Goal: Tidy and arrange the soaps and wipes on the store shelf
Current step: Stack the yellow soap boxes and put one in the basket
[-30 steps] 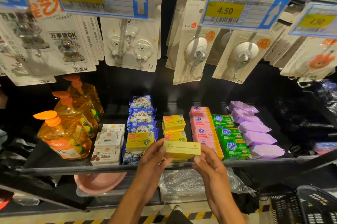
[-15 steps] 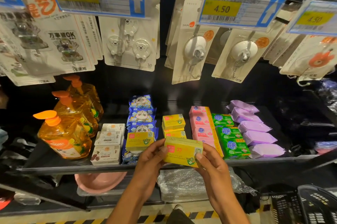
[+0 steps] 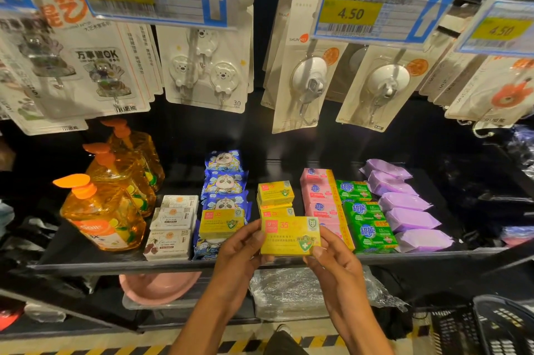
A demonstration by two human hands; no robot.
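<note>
At lower centre, a left hand [image 3: 239, 256] and right hand [image 3: 336, 271] are holding a yellow soap box [image 3: 290, 236], each grip clamped on one end, over the shelf [image 3: 115, 265] front edge. Behind it, stacked yellow boxes [image 3: 276, 195], panda wipes [image 3: 225, 180] and pink soaps [image 3: 318, 195] are sitting in rows.

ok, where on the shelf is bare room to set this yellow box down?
Bare shelf behind the yellow stack, between blue panda wipes and pink soaps; another patch behind the white soap boxes, beside the orange bottles. Front rows from white soap boxes to purple wipes sit packed side by side.
</note>
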